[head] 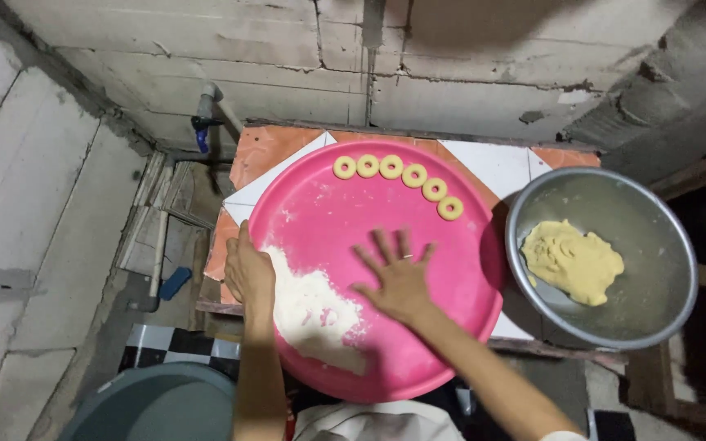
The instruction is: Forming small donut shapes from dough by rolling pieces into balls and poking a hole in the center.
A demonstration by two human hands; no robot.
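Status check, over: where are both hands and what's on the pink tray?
Left hand on pink tray rim. Right hand flat, fingers spread, beside flour pile. Six dough rings at far edge. Nothing in the way.

Rough home kitchen — dough bowl (663, 245), block walls (467, 73)

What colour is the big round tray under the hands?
The tray is bright pink, dusted with white flour; the head view shows it.
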